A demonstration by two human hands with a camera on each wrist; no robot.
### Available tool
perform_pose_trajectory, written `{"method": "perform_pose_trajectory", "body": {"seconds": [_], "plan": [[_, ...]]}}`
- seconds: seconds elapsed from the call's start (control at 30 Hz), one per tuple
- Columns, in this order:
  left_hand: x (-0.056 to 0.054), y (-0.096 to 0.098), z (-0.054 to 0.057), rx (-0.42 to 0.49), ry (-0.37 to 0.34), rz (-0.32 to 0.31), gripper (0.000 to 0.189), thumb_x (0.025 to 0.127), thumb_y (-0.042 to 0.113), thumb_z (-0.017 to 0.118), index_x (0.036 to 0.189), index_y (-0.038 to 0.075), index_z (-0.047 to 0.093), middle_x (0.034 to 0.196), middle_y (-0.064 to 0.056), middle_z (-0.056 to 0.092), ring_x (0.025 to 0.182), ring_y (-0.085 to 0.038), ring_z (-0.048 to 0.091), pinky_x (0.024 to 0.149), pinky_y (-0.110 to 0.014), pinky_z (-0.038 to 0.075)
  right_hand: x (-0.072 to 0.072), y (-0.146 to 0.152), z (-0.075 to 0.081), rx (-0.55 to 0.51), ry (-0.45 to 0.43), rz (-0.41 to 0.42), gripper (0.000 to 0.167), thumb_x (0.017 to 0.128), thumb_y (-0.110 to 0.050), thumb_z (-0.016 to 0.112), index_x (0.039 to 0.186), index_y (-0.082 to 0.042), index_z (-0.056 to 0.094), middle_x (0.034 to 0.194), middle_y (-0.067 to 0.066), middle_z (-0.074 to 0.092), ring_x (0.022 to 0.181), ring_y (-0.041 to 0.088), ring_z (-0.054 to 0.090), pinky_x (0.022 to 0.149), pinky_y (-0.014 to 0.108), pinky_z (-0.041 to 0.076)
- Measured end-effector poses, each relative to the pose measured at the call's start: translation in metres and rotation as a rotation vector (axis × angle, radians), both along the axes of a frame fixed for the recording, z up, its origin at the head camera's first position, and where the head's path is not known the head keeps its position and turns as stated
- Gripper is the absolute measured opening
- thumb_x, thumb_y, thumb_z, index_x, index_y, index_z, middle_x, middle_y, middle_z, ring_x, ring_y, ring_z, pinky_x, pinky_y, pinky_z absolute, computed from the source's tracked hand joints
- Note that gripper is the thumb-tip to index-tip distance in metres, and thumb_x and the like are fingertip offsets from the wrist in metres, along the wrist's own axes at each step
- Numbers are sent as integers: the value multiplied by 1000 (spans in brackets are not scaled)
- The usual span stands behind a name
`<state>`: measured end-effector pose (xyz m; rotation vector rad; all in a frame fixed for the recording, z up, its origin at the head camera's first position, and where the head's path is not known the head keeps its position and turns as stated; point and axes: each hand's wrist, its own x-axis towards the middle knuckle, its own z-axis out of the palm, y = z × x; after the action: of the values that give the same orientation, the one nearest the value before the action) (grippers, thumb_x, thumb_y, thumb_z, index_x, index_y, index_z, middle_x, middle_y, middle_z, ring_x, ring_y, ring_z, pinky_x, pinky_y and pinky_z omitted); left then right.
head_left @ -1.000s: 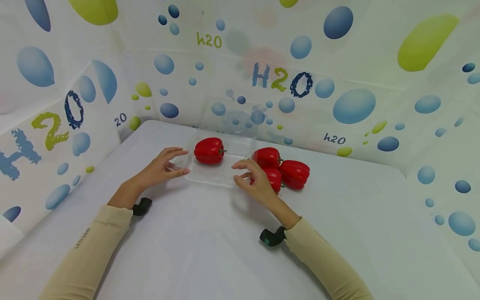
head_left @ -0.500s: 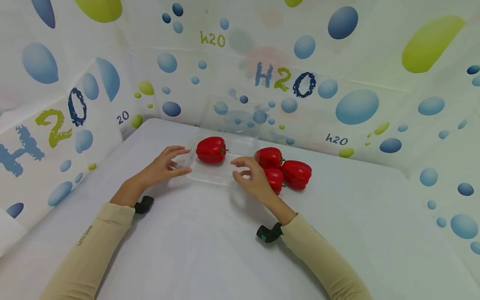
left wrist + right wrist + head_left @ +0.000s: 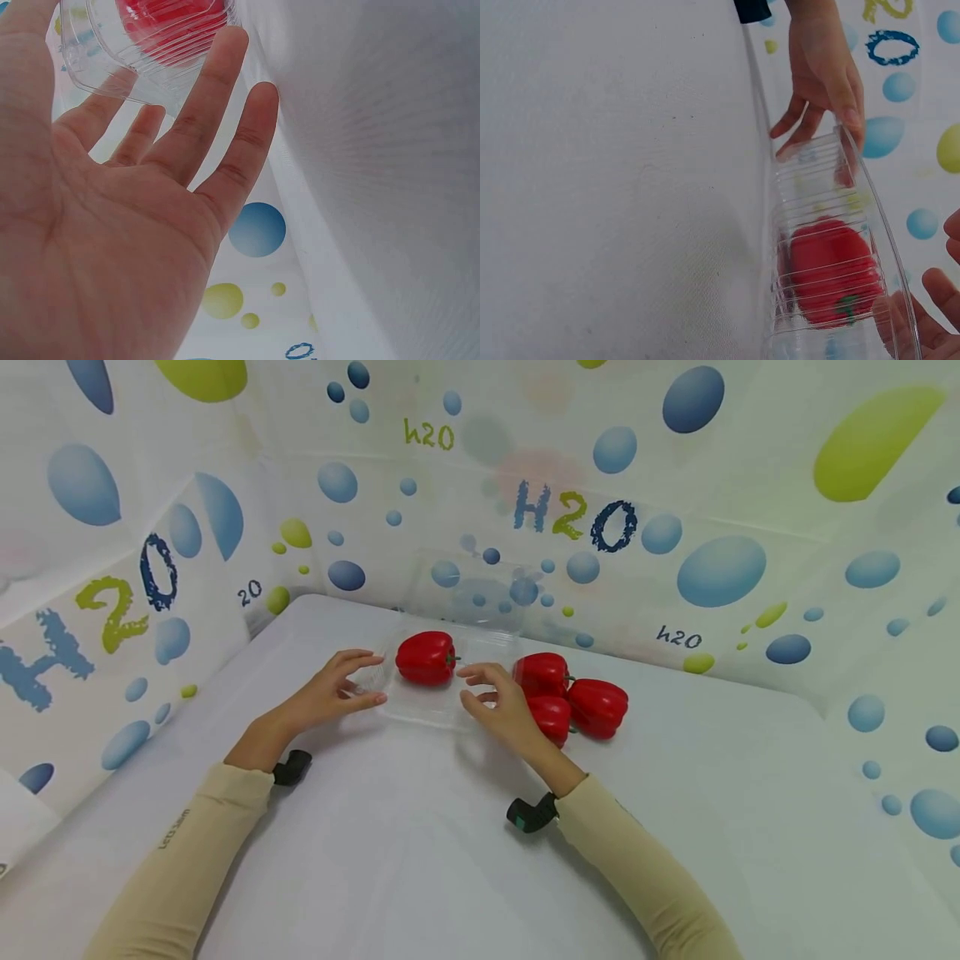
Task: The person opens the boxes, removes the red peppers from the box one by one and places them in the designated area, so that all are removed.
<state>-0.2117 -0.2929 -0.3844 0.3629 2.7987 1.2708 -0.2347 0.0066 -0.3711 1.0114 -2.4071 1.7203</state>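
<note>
One red bell pepper (image 3: 426,658) lies in the left part of a clear plastic clamshell box (image 3: 423,717). The hinged lid (image 3: 468,597) stands raised at the back. My left hand (image 3: 322,697) is at the box's left end, fingers spread along its ribbed side wall (image 3: 169,82) and thumb at the rim in the right wrist view. Over the right part of the box, my right hand (image 3: 506,710) has its fingers lightly bent, fingertips close to the pepper's stem, nothing between them. Through the wall, the same pepper (image 3: 832,274) shows in the right wrist view.
Three more red bell peppers (image 3: 597,707) sit clustered right of the box, partly behind my right hand. A white cloth covers the table (image 3: 390,852). A backdrop (image 3: 765,468) printed with blue and green drops rises behind. Black wrist cameras (image 3: 531,814) hang under both wrists.
My right hand has moved slightly left and away from me, its fingertips now nearer the pepper's stem. The left hand stays at the box's end. The head view has shifted a little.
</note>
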Motion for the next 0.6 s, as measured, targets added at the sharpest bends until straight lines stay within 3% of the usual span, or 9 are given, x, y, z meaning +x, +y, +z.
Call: {"method": "perform_pose_trajectory", "body": {"seconds": [0.23,0.6], "plan": [[2,0,2,15,-4,1,70,92,30,68,151,11,34,156,-19,18,115,-41,55,98,-54,48,-4,-7,1,-6,1,-16,32,91,-4,62,122,-2,58,127,15,57,115,36,55,91,44,53],[0,0,0,19,6,-11,70,92,29,68,150,9,35,155,-19,18,114,-41,56,98,-53,48,-14,-18,-1,27,-18,-30,30,93,-7,61,123,-4,59,127,13,58,114,33,56,89,38,54]]}}
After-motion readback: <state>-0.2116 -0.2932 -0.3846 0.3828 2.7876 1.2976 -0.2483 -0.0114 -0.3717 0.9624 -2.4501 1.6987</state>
